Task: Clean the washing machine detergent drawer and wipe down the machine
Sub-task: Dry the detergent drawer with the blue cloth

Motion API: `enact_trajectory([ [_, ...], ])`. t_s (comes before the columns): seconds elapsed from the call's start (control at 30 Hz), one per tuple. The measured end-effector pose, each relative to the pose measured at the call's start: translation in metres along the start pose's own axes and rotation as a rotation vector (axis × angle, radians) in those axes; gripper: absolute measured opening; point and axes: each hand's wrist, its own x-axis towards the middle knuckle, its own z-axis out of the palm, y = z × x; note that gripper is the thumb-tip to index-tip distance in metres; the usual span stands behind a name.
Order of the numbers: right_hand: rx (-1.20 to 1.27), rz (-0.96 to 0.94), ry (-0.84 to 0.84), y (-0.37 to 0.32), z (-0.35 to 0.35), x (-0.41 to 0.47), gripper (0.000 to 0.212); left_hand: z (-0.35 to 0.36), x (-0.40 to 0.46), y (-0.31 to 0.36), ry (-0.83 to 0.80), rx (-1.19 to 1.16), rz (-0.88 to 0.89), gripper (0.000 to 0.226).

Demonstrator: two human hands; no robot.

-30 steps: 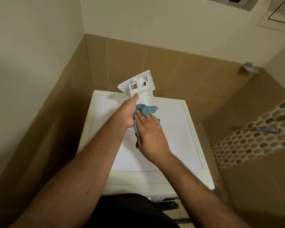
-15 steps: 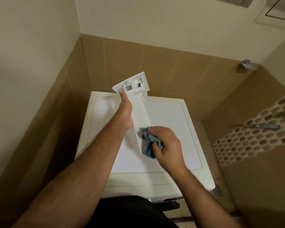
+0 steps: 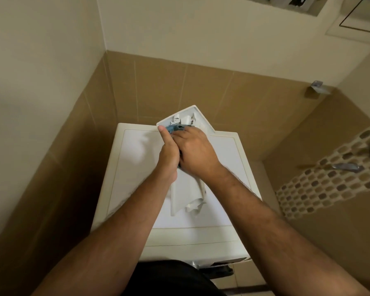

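Head camera looks down past both forearms at a white washing machine tucked into a tan-tiled corner. The detergent drawer has been taken out of the machine and is held above the lid, its long body running toward the person and its wide front panel tipped up toward the back wall. The left hand grips the drawer along its left edge near the panel, thumb stretched up the side; this probably steadies the part so it cannot twist under pressure. The right hand lies over the drawer just behind the panel, fingers curled onto a blue cloth, of which only a crumpled corner shows between the two hands. The cloth is pressed into the ribbed recesses at the panel end, where residue would likely collect, so the step in hand looks like scrubbing that far end. Holding the drawer over the lid seems sensible: drips fall on a surface that is to be wiped anyway. The near end of the drawer hangs free, with an uneven white edge. The wipe-down of the machine looks not yet begun. On the right wall, a band of mosaic tiles and a metal fitting show.
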Motion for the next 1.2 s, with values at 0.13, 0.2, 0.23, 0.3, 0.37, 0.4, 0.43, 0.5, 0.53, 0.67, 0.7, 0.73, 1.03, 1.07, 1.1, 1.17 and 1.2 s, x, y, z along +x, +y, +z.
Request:
enact_trajectory([
  [0.13,-0.120,0.087,0.091,0.000,-0.007,-0.001,0.016,-0.006,0.005,-0.002,-0.002,0.059,-0.002,0.082],
  [0.2,-0.093,0.122,0.142,0.006,-0.015,-0.003,0.015,-0.008,0.006,-0.001,0.023,0.092,-0.018,0.085],
  [0.23,-0.041,0.137,0.189,0.010,-0.020,-0.003,0.018,-0.009,0.005,0.000,0.040,0.120,-0.038,0.085],
  [0.3,0.070,0.148,0.340,0.018,-0.031,-0.001,0.030,-0.009,0.006,-0.002,0.062,0.185,-0.095,0.099],
  [0.37,0.098,0.121,0.466,0.022,-0.039,0.005,0.038,-0.007,0.002,0.000,0.066,0.216,-0.109,0.104],
  [0.4,0.093,0.075,0.481,0.023,-0.041,0.010,0.037,-0.006,0.000,0.001,0.064,0.232,-0.092,0.104],
  [0.43,0.083,0.010,0.464,0.023,-0.042,0.014,0.035,-0.004,-0.002,0.001,0.060,0.259,-0.069,0.104],
  [0.5,0.031,-0.130,0.403,0.024,-0.038,0.020,0.022,-0.001,-0.005,0.001,0.060,0.299,-0.021,0.100],
  [0.53,-0.012,-0.177,0.374,0.026,-0.035,0.021,0.014,0.001,-0.006,0.000,0.062,0.307,-0.005,0.096],
  [0.67,-0.219,-0.184,0.261,0.039,-0.033,0.024,0.003,-0.001,-0.004,-0.007,0.075,0.374,0.015,0.077],
  [0.7,-0.266,-0.175,0.242,0.042,-0.034,0.023,0.004,-0.002,-0.003,-0.009,0.087,0.408,0.015,0.072],
  [0.73,-0.302,-0.161,0.230,0.044,-0.035,0.021,0.005,-0.003,-0.002,-0.009,0.097,0.442,0.017,0.066],
  [1.03,-0.241,0.143,0.249,0.034,-0.035,0.010,0.018,-0.006,0.000,-0.013,0.165,0.527,0.072,0.045],
  [1.07,-0.160,0.163,0.285,0.033,-0.034,0.009,0.022,-0.005,-0.001,-0.012,0.162,0.520,0.077,0.042],
  [1.1,-0.050,0.174,0.337,0.033,-0.034,0.008,0.026,-0.005,-0.001,-0.012,0.155,0.506,0.077,0.039],
  [1.17,0.180,0.200,0.440,0.033,-0.032,0.005,0.035,-0.004,-0.001,-0.013,0.137,0.462,0.067,0.037],
  [1.2,0.269,0.236,0.479,0.031,-0.032,0.003,0.038,-0.004,-0.001,-0.013,0.128,0.446,0.062,0.037],
])
